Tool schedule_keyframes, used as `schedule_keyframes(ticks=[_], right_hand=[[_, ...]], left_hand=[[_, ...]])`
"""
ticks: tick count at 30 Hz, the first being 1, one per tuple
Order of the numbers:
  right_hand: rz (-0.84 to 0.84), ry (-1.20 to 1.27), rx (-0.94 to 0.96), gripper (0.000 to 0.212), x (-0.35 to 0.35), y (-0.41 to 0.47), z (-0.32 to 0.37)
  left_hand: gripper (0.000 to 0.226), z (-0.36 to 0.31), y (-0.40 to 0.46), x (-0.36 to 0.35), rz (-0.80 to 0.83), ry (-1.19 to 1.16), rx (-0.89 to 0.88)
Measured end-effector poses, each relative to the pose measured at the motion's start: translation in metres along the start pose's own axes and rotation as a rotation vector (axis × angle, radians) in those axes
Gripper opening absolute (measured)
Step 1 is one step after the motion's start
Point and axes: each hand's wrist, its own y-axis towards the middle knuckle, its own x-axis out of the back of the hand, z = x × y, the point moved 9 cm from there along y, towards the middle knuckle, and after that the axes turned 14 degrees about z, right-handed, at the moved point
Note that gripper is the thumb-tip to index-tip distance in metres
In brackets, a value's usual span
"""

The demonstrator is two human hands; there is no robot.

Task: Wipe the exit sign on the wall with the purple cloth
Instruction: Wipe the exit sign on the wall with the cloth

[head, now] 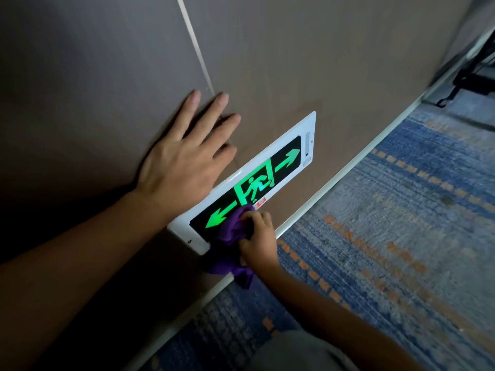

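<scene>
The exit sign is a white-framed panel low on the brown wall, with a glowing green running figure and two green arrows on black. My right hand grips the bunched purple cloth and presses it against the sign's lower left part, beside the left arrow. The cloth covers the sign's bottom corner and hangs down over the baseboard. My left hand lies flat on the wall just above the sign, fingers spread, holding nothing.
A white baseboard runs along the foot of the wall. Blue and orange patterned carpet covers the floor to the right. A dark stand or frame sits at the top right. A pale seam strip runs up the wall.
</scene>
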Motion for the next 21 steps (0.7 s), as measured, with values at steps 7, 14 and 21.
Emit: schedule_keyframes(ticks=[7,14,21], right_hand=[[-0.077,-0.078,-0.187,0.036,0.113,0.057,-0.031],[-0.368,0.245,-0.359,0.04,0.157,0.076,-0.081],[-0.274,0.457,-0.422,0.036,0.047,0.038,-0.081]], left_hand=[[0.062,-0.001,0.002,0.006,0.024,-0.002,-0.012],[0.037,0.0,0.002,0.006,0.002,0.025,0.019],[0.035,0.002,-0.001,0.012,-0.064,-0.011,0.032]])
